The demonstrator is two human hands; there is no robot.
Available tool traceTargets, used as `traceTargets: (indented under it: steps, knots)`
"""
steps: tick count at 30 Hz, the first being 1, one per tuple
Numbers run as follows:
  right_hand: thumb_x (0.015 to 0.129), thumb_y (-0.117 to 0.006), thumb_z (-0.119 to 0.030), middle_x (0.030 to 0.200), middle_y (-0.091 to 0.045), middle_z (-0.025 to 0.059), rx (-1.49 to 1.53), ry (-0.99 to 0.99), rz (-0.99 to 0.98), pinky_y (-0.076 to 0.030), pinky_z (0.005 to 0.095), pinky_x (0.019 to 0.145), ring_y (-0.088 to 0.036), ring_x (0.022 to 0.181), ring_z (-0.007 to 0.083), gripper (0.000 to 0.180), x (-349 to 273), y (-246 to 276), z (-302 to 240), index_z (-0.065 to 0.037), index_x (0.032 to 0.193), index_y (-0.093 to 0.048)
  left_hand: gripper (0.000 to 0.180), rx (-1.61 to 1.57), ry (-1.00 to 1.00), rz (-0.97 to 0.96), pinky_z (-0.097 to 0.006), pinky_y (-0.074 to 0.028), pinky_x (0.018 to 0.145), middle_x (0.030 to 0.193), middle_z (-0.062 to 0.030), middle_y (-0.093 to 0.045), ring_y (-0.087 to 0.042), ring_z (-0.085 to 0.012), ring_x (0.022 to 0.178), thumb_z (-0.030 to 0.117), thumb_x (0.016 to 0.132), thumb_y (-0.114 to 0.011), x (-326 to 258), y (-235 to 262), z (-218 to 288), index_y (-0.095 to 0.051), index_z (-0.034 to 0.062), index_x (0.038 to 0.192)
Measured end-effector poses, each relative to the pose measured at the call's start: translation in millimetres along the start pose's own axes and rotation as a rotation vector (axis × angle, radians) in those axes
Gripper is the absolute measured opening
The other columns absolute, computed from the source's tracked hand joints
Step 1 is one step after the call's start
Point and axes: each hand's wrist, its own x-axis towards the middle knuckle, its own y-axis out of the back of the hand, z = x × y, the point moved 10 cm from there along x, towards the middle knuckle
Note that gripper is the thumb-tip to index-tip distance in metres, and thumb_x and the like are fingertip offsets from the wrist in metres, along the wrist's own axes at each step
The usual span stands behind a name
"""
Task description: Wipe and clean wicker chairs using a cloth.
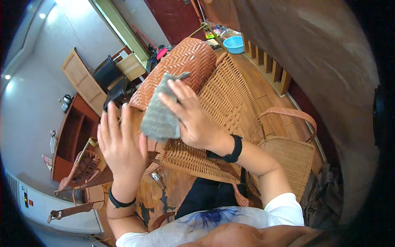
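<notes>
A folded grey-green cloth (158, 117) is in my right hand (195, 121), its fingers laid over the front and a small loop at the top corner. Behind the cloth stands a tan wicker piece of furniture (230, 96), topped by a reddish-brown woven roll (185, 59). My left hand (121, 150) is raised beside the cloth, palm down and fingers stretched out, holding nothing. Its thumb comes near the cloth's lower left edge; whether they touch I cannot tell. Each wrist wears a black band.
At right stands a wicker seat (288, 154) with a curved armrest (294, 115). More woven furniture (84, 168) is at lower left. A reddish shelf unit (74, 136) and a black chair (109, 72) line the left wall. A blue basin (234, 44) sits on the wooden floor.
</notes>
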Motion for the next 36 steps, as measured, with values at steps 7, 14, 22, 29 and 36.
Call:
traceTargets:
  steps: [7, 14, 22, 29, 36]
  knots:
    - [0.076, -0.047, 0.004, 0.138, -0.037, 0.0210, -0.121, -0.013, 0.051, -0.023, 0.0506, 0.108, -0.032, 0.130, 0.0397, 0.052, 19.8, 2.9, 36.6, -0.005, 0.127, -0.048, 0.046, -0.134, 0.146, 0.071, -0.041, -0.037, 0.079, 0.100, -0.0136, -0.052, -0.048, -0.0307, 0.090, 0.012, 0.079, -0.056, -9.4, -13.1, -16.0, -0.051, 0.0045, 0.124]
    - [0.076, -0.043, 0.007, 0.138, -0.040, 0.0191, -0.037, -0.018, 0.002, -0.021, 0.0479, 0.110, -0.031, 0.132, 0.0386, 0.054, 22.5, -5.3, 10.9, -0.005, 0.127, -0.050, 0.040, -0.127, 0.196, 0.165, -0.040, -0.035, 0.078, 0.097, -0.0132, -0.052, -0.046, -0.0305, 0.086, 0.015, 0.083, -0.053, -12.7, -1.4, -18.0, -0.054, 0.0034, 0.121]
    - [0.074, -0.047, 0.005, 0.130, -0.048, 0.0198, -0.374, -0.064, 0.121, -0.026, 0.0459, 0.108, -0.038, 0.127, 0.0376, 0.045, 50.0, 24.6, 76.3, -0.002, 0.117, -0.056, 0.041, -0.167, 0.204, 0.161, -0.040, -0.035, 0.078, 0.098, -0.0139, -0.052, -0.046, -0.0305, 0.086, 0.014, 0.082, -0.054, -11.9, -8.6, -15.3, -0.054, 0.0030, 0.120]
    - [0.071, -0.043, 0.008, 0.129, -0.050, 0.0179, -0.034, -0.004, -0.059, -0.027, 0.0473, 0.107, -0.038, 0.128, 0.0383, 0.050, 45.3, -14.6, 12.2, -0.003, 0.118, -0.056, 0.042, -0.141, 0.226, 0.167, -0.041, -0.034, 0.080, 0.101, -0.0143, -0.052, -0.046, -0.0310, 0.088, 0.015, 0.081, -0.055, -17.3, -9.5, -22.4, -0.054, 0.0025, 0.121]
    - [0.078, -0.046, 0.006, 0.133, -0.046, 0.0186, -0.386, -0.088, 0.138, -0.024, 0.0457, 0.110, -0.034, 0.130, 0.0385, 0.043, 42.3, 33.5, 82.5, -0.003, 0.120, -0.056, 0.044, -0.189, 0.210, 0.182, -0.041, -0.034, 0.080, 0.101, -0.0149, -0.052, -0.045, -0.0311, 0.088, 0.015, 0.079, -0.055, -14.3, -8.7, -14.7, -0.054, 0.0021, 0.121]
